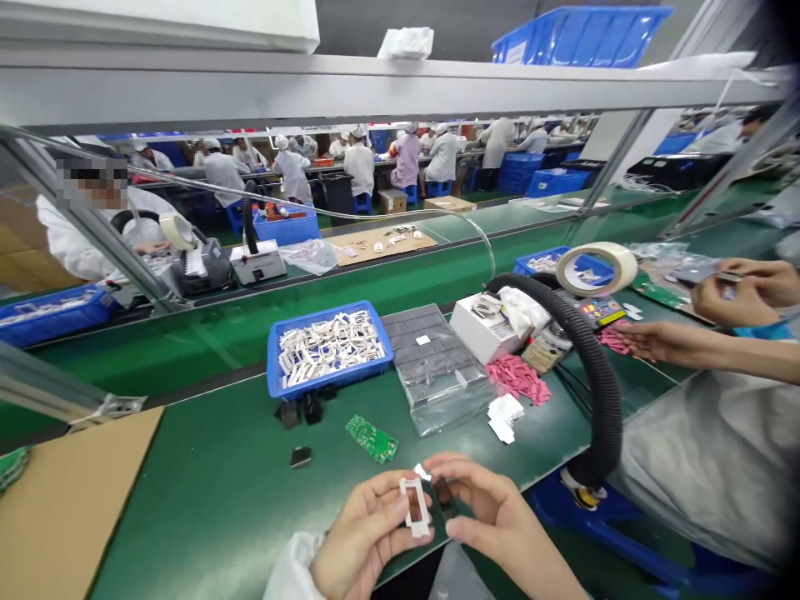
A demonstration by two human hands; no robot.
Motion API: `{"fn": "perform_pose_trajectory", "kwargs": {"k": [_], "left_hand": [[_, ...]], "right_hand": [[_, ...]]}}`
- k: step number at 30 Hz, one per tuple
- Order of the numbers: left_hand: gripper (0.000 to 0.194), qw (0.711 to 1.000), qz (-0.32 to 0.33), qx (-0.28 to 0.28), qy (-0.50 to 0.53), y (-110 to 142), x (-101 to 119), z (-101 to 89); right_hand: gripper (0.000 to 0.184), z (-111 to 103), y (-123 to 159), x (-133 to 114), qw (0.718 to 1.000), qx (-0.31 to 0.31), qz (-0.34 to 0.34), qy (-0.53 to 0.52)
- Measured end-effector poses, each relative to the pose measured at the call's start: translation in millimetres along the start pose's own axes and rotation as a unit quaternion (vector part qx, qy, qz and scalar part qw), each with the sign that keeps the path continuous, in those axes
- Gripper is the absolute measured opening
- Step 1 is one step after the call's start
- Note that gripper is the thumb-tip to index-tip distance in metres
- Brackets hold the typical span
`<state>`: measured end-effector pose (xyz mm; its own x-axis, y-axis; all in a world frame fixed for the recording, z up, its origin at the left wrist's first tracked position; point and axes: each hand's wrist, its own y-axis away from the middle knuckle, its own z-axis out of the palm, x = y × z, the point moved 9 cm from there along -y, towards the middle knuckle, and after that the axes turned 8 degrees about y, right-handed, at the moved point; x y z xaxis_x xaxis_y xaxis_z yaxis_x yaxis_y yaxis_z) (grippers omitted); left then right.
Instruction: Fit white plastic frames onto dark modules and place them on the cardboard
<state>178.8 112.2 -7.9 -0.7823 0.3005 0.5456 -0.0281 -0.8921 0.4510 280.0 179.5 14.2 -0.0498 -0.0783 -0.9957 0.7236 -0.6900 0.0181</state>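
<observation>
My left hand [366, 533] pinches a white rectangular plastic frame [414, 506] with an open window. My right hand [493, 517] holds a small dark part [445, 493] against the frame's right side, and a small white piece [422, 472] shows above them. Their exact fit is hidden by my fingers. Beyond my hands lie a green circuit board [372, 438] and a small black part [301, 457] on the green bench [218, 500]. A blue tray [275, 358] full of white frames stands farther back.
A co-worker's hands [737, 292] work at the right, beside a black corrugated hose [603, 358]. A bagged stack of grey trays [431, 358], a white box [484, 329], pink pieces [518, 379] and a tape roll [597, 269] sit ahead. Cardboard [62, 508] lies left.
</observation>
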Motion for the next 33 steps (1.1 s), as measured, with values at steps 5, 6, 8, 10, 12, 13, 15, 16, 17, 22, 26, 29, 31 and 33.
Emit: {"fn": "perform_pose_trajectory", "kwargs": {"k": [5,6,8,10,12,13,15,16,17,22,26,29,31,33], "left_hand": [[0.029,1.0,0.003,-0.009,-0.011,4.3,-1.2,2.0],[0.028,1.0,0.004,-0.003,-0.015,4.7,-1.2,0.9],[0.028,1.0,0.004,0.006,-0.024,4.8,-1.2,-0.8],[0.027,1.0,0.0,0.006,-0.028,3.9,-1.6,-1.3],[0.026,1.0,-0.007,0.003,-0.024,2.7,-2.3,-1.7],[0.025,1.0,-0.01,0.001,-0.02,2.1,-2.9,-1.8],[0.025,1.0,-0.018,-0.005,-0.01,1.5,-4.7,-1.5],[0.026,1.0,-0.023,-0.008,-0.006,1.3,-5.9,-1.2],[0.027,1.0,-0.027,-0.01,-0.003,1.2,-7.1,-0.9],[0.031,0.999,-0.041,-0.013,-0.005,0.3,-11.3,0.1],[0.029,0.999,-0.038,-0.018,-0.008,-1.8,-12.1,0.7],[0.028,0.999,-0.037,-0.037,-0.005,-3.7,-13.2,2.7],[0.028,0.998,-0.046,-0.032,-0.001,-4.6,-15.8,0.4],[0.026,0.999,-0.052,-0.01,0.001,-4.7,-17.3,-5.6]], "right_hand": [[0.033,14.7,-8.2,-11.7,0.996,-0.032,-0.002,0.087],[0.032,15.5,-9.0,-13.1,0.994,-0.032,0.0,0.108],[0.032,16.6,-10.3,-16.4,0.99,-0.033,0.001,0.14],[0.032,18.4,-11.3,-19.5,0.987,-0.041,-0.004,0.157],[0.035,20.1,-11.6,-21.1,0.986,-0.05,-0.01,0.161],[0.036,20.8,-11.4,-21.4,0.986,-0.052,-0.013,0.161],[0.035,21.5,-10.0,-21.5,0.986,-0.048,-0.018,0.157],[0.035,21.9,-8.9,-21.6,0.987,-0.045,-0.021,0.156],[0.034,22.5,-7.6,-21.6,0.987,-0.043,-0.023,0.156],[0.036,22.0,-2.5,-20.6,0.981,-0.033,-0.029,0.189],[0.04,19.4,0.7,-15.3,0.974,-0.032,-0.027,0.223],[0.051,18.6,4.1,-10.0,0.973,-0.028,-0.025,0.228],[0.05,11.6,5.3,-5.2,0.967,-0.007,-0.024,0.254],[0.035,-9.8,5.7,1.3,0.949,0.051,-0.025,0.311]]}}
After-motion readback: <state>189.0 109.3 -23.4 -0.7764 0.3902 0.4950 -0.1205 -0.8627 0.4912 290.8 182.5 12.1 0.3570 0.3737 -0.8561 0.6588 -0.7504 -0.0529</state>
